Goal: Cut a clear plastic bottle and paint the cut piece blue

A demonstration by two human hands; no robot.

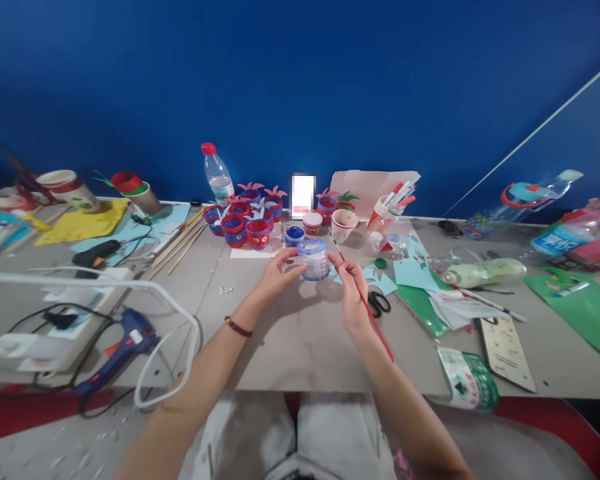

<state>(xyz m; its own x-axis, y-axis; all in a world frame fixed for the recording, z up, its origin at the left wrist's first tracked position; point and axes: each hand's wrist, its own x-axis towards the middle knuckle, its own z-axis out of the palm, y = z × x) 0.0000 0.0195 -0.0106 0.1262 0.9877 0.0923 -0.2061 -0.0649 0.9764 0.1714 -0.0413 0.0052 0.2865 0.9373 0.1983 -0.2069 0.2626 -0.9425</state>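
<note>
A clear plastic cup, seemingly a cut bottle base (314, 265), has blue paint round its rim and is held above the table's middle. My left hand (281, 268) grips its left side between thumb and fingers. On the cup's right, my right hand (351, 280) is closed on a thin red paintbrush (375, 325), its tip end pointing up and left. Whether that hand also touches the cup I cannot tell. Just behind stand an open pot of blue paint (295, 235), a white-lidded jar (313, 223) and a spotted paper cup (343, 225).
Painted cups with paper leaves (258, 235) cluster behind left, near a bottle (217, 175). A blue glue gun (130, 337), a power strip (87, 320) and a white cable (180, 307) lie left. Scissors (379, 304), paper scraps (413, 273) and a green bottle (485, 273) lie right.
</note>
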